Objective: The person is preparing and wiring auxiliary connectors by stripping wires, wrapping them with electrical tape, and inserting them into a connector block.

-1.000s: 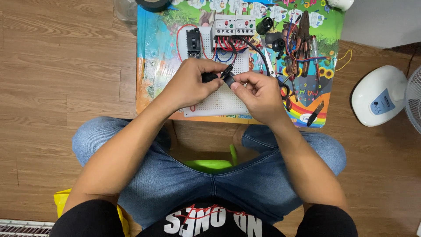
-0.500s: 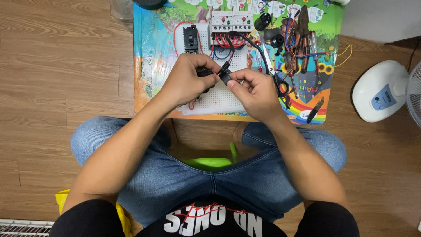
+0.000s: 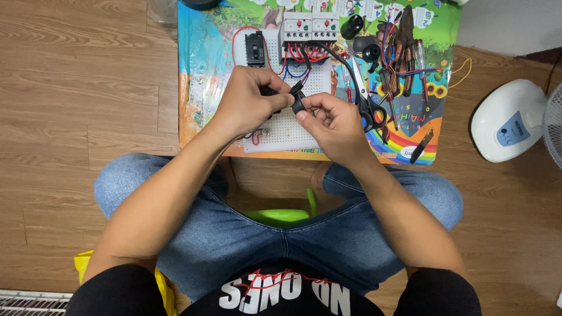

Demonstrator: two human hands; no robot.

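Colourful mat (image 3: 199, 76) fills the upper centre of the frame; white perforated board (image 3: 287, 126) lies on it. Relays (image 3: 310, 26) at the board's top already carry red and blue wires; pliers and screwdrivers (image 3: 404, 52) lie loose at upper right, so wiring looks partly done. Left hand (image 3: 249, 99) and right hand (image 3: 333, 123) both pinch a small black connector (image 3: 297, 99) at mid-board, long axis running lower left to upper right.

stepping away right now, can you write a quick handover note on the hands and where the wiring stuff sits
Left hand and right hand both pinch a small black part with a black cable, above the white perforated board.
Board lies on the colourful mat; white breaker units at its top already carry red and blue wires.
Scissors and screwdrivers lie right of it.
The black part is not yet mounted.
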